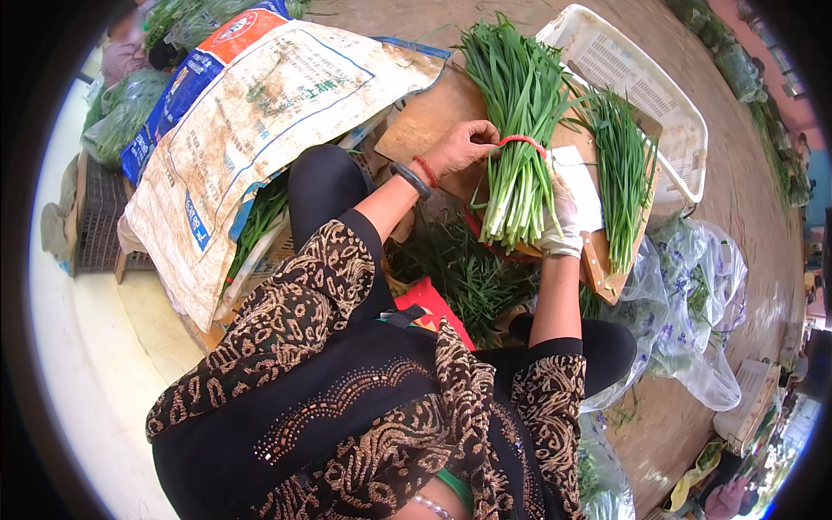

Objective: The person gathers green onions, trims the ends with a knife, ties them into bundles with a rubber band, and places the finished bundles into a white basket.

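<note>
A thick bunch of garlic chives (pixel 517 97) stands over a wooden board, its cut white ends towards me. Around its lower part runs a red tie (pixel 523 140). The bare fingers of my left hand (pixel 467 148) pinch at the left side of this tie. My right hand (pixel 563 218), in a whitish glove, holds the bunch from its right side; some of its fingers are hidden behind the stalks. Just right of that hand lies a broad-bladed knife (pixel 591 260) with a riveted wooden handle. A smaller, loose pile of chives (pixel 617 169) rests on the board's right side.
The wooden board (pixel 416 127) overlaps a white plastic crate (pixel 676 123). A dirty woven sack (pixel 260 130) covers more greens on the left. Loose leaves (pixel 478 279) lie below, between my legs. Clear plastic bags (pixel 689 305) sit at right. Another person (pixel 123 55) is at upper left.
</note>
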`<state>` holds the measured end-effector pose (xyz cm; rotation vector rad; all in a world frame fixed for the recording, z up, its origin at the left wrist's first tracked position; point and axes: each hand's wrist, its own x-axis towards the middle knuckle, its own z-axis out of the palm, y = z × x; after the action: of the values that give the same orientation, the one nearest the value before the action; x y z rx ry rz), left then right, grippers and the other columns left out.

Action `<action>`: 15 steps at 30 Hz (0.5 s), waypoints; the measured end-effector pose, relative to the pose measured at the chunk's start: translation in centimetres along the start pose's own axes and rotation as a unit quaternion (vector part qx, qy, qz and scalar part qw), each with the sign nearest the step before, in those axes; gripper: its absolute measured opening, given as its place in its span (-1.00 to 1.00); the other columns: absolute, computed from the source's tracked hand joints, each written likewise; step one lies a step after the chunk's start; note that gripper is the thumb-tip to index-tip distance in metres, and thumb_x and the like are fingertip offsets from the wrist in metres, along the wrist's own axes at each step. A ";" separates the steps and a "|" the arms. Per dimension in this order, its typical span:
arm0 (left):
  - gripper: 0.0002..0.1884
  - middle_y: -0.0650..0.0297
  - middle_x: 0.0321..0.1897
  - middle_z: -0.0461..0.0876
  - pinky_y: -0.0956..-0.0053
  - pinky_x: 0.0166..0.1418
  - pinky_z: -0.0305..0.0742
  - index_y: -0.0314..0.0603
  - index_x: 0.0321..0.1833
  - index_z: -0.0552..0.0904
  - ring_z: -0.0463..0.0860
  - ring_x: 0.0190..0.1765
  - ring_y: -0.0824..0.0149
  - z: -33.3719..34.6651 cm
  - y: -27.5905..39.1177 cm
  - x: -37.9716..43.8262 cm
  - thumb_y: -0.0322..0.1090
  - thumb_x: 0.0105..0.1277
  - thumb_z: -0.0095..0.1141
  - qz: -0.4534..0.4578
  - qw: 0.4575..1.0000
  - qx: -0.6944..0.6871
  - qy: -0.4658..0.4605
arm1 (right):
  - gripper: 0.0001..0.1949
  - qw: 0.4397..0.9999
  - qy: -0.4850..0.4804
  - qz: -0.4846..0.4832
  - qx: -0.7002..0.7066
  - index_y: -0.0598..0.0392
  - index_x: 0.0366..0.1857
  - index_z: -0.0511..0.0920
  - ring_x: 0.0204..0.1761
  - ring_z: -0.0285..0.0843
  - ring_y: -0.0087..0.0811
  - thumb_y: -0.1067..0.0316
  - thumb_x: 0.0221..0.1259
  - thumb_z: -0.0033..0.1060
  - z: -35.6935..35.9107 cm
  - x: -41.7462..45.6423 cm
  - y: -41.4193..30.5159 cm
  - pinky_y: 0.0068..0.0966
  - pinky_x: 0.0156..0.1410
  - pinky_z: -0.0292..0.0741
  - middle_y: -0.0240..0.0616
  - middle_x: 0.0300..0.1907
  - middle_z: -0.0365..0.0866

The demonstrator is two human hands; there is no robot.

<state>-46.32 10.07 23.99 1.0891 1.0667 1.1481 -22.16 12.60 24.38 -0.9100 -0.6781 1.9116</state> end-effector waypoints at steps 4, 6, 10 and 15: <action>-0.85 0.42 -0.12 0.63 0.64 0.05 0.54 -0.16 0.00 0.62 0.60 -0.08 0.56 0.4 -0.1 -0.2 -0.47 0.44 0.25 0.035 0.994 -0.105 -0.022 | -0.73 1.000 0.003 0.001 -0.003 0.19 0.10 0.61 -0.20 0.77 -0.39 0.24 0.54 0.23 -0.1 0.2 0.3 -0.44 -0.09 0.73 -0.21 -0.11 0.78; -0.84 0.40 -0.09 0.63 0.60 0.10 0.54 -0.18 0.03 0.62 0.61 -0.04 0.54 0.3 0.1 -0.4 -0.48 0.45 0.22 0.012 0.993 -0.115 -0.033 | -0.73 1.000 0.002 0.002 -0.003 0.19 0.10 0.62 -0.20 0.77 -0.39 0.23 0.53 0.23 -0.1 0.1 0.3 -0.45 -0.09 0.73 -0.21 -0.11 0.78; -0.78 0.35 -0.03 0.63 0.51 0.23 0.52 -0.21 0.10 0.60 0.61 0.04 0.47 0.3 0.6 -0.7 -0.44 0.45 0.23 -0.026 0.971 -0.229 -0.065 | -0.74 1.000 -0.012 -0.006 0.007 0.18 0.08 0.63 -0.20 0.77 -0.40 0.23 0.53 0.23 -0.6 0.1 0.4 -0.45 -0.09 0.72 -0.21 -0.11 0.78; -0.73 0.33 -0.05 0.64 0.53 0.18 0.52 -0.21 0.13 0.58 0.61 0.01 0.47 0.5 2.2 -1.5 -0.39 0.44 0.29 -0.013 0.969 -0.228 -0.097 | -0.75 1.000 -0.008 0.000 -0.007 0.18 0.07 0.63 -0.20 0.77 -0.39 0.24 0.53 0.24 -0.7 0.3 0.2 -0.44 -0.08 0.72 -0.20 -0.11 0.78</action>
<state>-46.29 8.71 26.37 0.7985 0.6191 1.1671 -21.78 12.80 23.71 -0.9029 -0.7013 1.9180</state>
